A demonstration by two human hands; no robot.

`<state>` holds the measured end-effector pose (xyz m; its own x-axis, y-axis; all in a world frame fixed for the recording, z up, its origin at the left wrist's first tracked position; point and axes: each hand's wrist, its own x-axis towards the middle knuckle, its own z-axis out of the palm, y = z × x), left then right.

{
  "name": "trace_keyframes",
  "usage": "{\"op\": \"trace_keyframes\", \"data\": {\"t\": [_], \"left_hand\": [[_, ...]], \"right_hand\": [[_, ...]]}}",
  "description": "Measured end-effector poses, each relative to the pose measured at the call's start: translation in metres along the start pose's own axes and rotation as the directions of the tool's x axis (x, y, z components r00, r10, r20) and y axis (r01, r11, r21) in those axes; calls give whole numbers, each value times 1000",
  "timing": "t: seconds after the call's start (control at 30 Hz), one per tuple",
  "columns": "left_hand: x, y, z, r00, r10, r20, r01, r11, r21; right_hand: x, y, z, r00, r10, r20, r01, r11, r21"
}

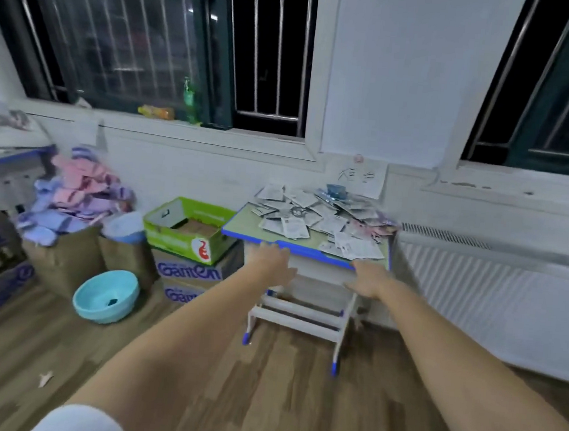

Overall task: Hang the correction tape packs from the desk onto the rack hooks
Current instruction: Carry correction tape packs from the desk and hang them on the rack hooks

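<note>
Room with barred windows along the far wall, a white radiator low at right, wood floor. Stacked cardboard boxes and a heap of pink and lilac cloth crowd the left side; a pale blue basin sits on the floor before them. Small worktop with blue edging stands against the wall under a taped paper sign, likely marking it as the station. No rack in view, so hanging cannot start from here. Correction tape packs lie in a loose, overlapping pile across the rear and right of the worktop, mostly face down, none sorted. Both arms stretch forward, the pose of someone reaching for the near edge. Left hand at the front edge, fingers straight, grasping nothing. Right hand likewise released, fingers spread just below the front right corner; contact with the edge is too blurred to judge.
</note>
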<state>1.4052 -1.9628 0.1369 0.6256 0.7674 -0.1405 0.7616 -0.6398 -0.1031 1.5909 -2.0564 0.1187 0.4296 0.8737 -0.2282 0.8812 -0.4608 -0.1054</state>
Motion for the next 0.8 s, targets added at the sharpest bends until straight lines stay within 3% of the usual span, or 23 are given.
{"op": "trace_keyframes", "data": {"t": [0.17,0.43,0.63,0.73,0.8], "left_hand": [[110,-42,14,997,-67,39,68,997,-24],[311,-105,33,995,-76,57,80,994,-68],[425,-132,58,988,-93,124,110,984,-141],[480,-145,73,974,-159,162,196,949,-247],[511,-153,85,948,-239,210,304,872,-384]], "right_hand": [[120,-17,-8,998,-53,38,53,999,-13],[317,-44,-7,994,-14,111,5,996,89],[420,-65,10,990,19,140,-47,978,203],[466,-78,22,988,49,148,-91,951,295],[488,-87,39,986,67,151,-116,931,346]]}}
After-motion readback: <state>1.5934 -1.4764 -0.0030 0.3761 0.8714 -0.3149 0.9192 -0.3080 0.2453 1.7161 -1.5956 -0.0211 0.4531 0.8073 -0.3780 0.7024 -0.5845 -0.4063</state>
